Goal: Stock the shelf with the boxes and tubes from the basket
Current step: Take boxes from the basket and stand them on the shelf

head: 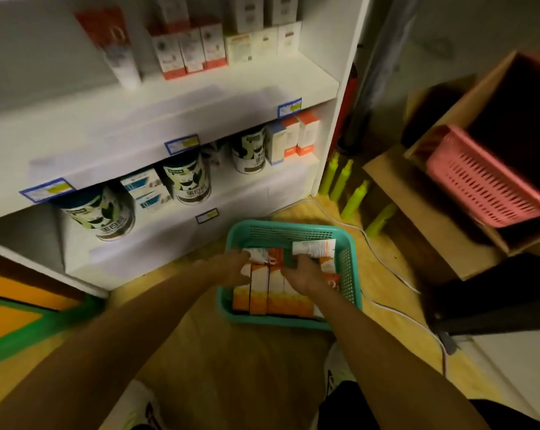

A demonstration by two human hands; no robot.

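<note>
A teal basket [349, 243] sits on the floor below the white shelf [175, 97]. Inside it lie several orange-and-white boxes [262, 293] side by side and two white tubes. My left hand [231, 268] reaches in from the left, its fingers curled over the left tube [257, 254] and the top of the leftmost box. My right hand [302, 277] rests over the boxes, fingers closed on the lower end of the right tube [315, 248]. The shelf holds a red-and-white tube [116, 48] and small boxes on its upper level, with tins and boxes below.
A pink basket [479, 184] lies inside an open cardboard carton [448, 131] at the right. Yellow-green bottles [343, 181] stand beside the shelf's right side. A white cable [392, 271] runs over the floor past the teal basket. My shoes show at the bottom.
</note>
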